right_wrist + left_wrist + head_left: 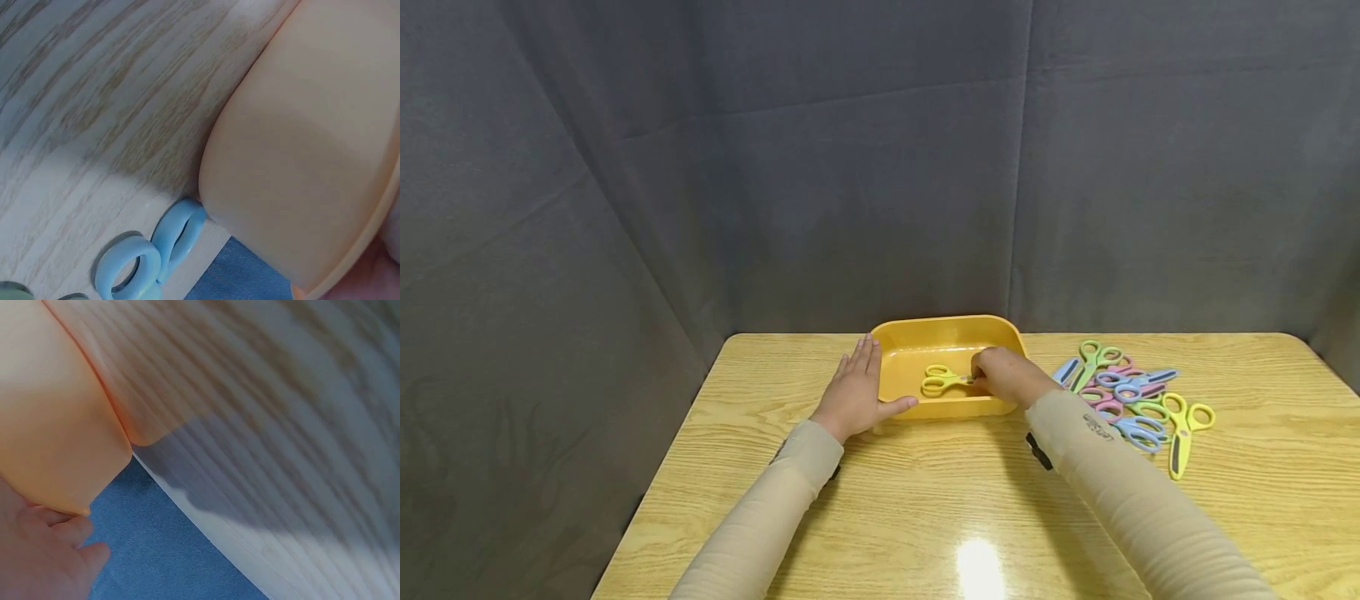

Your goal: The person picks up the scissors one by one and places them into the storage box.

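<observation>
A yellow-orange plastic tray (947, 408) stands at the table's far edge in the head view. My left hand (861, 392) rests against its left end, fingers straight along the rim and thumb spread toward the front wall. In the left wrist view those fingers (69, 544) touch the tray's edge. Inside the tray, my right hand (1003, 372) pinches the blade end of yellow-handled scissors (942, 382), whose handles point left. The fingertips and blade tips are hidden under the hand. The right wrist view shows mostly the tray's outer wall (294, 150).
To the right of the tray lies a pile of scissors (1127, 396) with blue, pink and green handles. Yellow scissors (1182, 429) lie at the pile's right edge. Blue scissors handles (128, 265) sit close to the tray's wall. A grey curtain (865, 167) hangs behind the wooden table (895, 517).
</observation>
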A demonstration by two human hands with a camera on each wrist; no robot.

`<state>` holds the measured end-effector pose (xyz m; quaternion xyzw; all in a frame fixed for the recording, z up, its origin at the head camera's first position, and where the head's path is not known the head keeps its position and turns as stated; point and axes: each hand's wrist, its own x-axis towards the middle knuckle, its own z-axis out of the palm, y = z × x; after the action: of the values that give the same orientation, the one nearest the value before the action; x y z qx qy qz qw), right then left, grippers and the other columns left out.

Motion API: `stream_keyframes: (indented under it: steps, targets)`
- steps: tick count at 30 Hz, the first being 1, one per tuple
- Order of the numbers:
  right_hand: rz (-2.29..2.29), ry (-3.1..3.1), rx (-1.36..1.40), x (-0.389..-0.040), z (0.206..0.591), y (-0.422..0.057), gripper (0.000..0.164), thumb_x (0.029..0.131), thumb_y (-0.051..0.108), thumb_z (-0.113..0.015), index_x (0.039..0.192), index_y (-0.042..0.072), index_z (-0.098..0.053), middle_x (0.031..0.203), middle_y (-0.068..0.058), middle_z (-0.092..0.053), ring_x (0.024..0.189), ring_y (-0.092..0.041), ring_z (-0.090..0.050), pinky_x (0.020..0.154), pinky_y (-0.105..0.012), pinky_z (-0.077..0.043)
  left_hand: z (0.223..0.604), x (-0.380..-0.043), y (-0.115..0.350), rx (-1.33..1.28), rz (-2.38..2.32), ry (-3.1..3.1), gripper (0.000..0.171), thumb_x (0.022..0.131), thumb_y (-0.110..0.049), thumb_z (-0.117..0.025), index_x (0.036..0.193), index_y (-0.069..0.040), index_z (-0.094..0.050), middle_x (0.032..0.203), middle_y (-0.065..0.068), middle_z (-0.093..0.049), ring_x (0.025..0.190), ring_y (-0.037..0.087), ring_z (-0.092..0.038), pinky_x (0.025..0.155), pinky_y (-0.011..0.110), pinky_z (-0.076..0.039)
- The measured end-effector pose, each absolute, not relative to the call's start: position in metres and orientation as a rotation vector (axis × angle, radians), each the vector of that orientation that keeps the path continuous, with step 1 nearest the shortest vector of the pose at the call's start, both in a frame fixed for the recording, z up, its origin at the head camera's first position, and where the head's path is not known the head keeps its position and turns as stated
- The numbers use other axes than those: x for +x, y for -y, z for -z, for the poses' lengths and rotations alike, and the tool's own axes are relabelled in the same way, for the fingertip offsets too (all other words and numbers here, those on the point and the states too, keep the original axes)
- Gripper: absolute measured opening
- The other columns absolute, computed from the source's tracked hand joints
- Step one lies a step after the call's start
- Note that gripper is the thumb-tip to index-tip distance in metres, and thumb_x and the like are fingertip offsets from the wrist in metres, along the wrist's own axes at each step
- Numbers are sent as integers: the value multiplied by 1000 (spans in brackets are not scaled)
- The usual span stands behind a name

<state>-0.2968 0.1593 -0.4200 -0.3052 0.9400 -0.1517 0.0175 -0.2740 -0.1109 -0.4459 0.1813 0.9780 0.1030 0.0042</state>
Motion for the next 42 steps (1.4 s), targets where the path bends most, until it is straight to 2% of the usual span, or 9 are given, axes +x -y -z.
stream_keyframes:
  steps: [8, 20, 29, 42]
  targets:
    - [458, -2885, -858, -301, 422, -159, 5, 90, 1, -72, 86, 0, -71, 81, -7, -69, 73, -18, -58, 75, -37, -53, 446, -273, 111, 563, -322, -3070, 117, 89, -79, -50, 160, 4, -8, 168, 18, -6, 156, 30, -4, 124, 45, -9]
    - [463, -2864, -802, -301, 422, -158, 4, 89, 2, -74, 86, 0, -71, 79, -5, -66, 74, -19, -57, 75, -37, -52, 447, -272, 110, 580, -342, -3077, 116, 89, -78, -51, 160, 5, -10, 168, 20, -7, 156, 31, -4, 124, 47, -11]
    - [521, -2845, -803, -300, 423, -158, 6, 86, -5, -71, 90, -2, -71, 80, -8, -67, 75, -20, -60, 76, -38, -53, 441, -269, 110, 576, -303, -3060, 116, 89, -79, -49, 160, 5, -9, 168, 20, -5, 156, 31, -4, 124, 47, -9]
    - [547, -2852, -781, -301, 422, -158, 5, 86, -5, -70, 91, -2, -70, 81, -8, -65, 77, -22, -58, 79, -40, -52, 440, -271, 109, 574, -259, -3062, 116, 90, -80, -46, 160, 5, -9, 168, 19, -5, 156, 31, -4, 124, 47, -9]
